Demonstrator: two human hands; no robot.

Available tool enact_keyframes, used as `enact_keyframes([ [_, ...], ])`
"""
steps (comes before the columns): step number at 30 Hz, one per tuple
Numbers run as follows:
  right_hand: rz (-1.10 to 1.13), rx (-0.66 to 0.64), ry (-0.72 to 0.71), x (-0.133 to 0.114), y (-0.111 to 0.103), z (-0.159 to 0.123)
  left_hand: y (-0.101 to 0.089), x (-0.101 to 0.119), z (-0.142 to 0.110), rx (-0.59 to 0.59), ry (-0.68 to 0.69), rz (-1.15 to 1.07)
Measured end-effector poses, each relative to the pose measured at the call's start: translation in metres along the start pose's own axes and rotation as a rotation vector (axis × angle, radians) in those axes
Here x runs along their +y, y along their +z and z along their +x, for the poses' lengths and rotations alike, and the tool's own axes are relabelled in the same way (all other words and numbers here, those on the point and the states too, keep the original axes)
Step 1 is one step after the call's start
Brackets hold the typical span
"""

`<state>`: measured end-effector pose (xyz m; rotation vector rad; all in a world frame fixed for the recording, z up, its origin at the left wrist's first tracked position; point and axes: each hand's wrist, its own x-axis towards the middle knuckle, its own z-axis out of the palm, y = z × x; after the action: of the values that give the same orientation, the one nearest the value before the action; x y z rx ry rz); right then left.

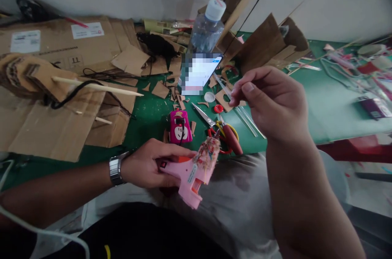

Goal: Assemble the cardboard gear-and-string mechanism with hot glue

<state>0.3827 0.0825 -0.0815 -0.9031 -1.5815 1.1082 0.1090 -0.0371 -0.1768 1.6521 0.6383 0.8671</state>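
Note:
My left hand (145, 163), with a silver watch on its wrist, is wrapped round the back of a pink hot glue gun (187, 171). The gun lies tilted above my lap, its nozzle end pointing up toward the table and coated in stringy, dirty residue. My right hand (274, 98) is raised over the table at the right, thumb and fingertips pinched together. Whatever is between those fingertips is too small to make out. Just past the nozzle lie scissors (204, 115) and a tool with a reddish-brown handle (232, 140). A pink power socket (180, 126) sits beyond my left hand.
A lit phone (199, 72) leans by a clear bottle (206, 32). Cardboard pieces (161, 89) litter the green table (294, 116). At left, a pointed wooden stick (101, 86) juts from a cardboard build (49, 77). Clear glue sticks (247, 120) lie below my right hand.

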Motion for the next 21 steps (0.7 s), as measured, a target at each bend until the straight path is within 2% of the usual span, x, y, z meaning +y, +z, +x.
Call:
enact_keyframes([
  [5, 0.023, 0.008, -0.027, 0.001, 0.0, -0.001, -0.001, 0.0, 0.0, -0.007, -0.05, 0.024],
  [11, 0.038, 0.011, -0.046, -0.001, 0.0, -0.002, -0.001, 0.003, 0.001, 0.021, 0.0, 0.022],
  [17, 0.049, 0.015, -0.074, -0.004, -0.001, -0.004, 0.001, -0.002, -0.004, -0.004, 0.046, -0.081],
  [21, 0.067, 0.031, -0.118, -0.011, 0.0, -0.005, 0.002, 0.003, -0.004, -0.015, -0.01, -0.211],
])
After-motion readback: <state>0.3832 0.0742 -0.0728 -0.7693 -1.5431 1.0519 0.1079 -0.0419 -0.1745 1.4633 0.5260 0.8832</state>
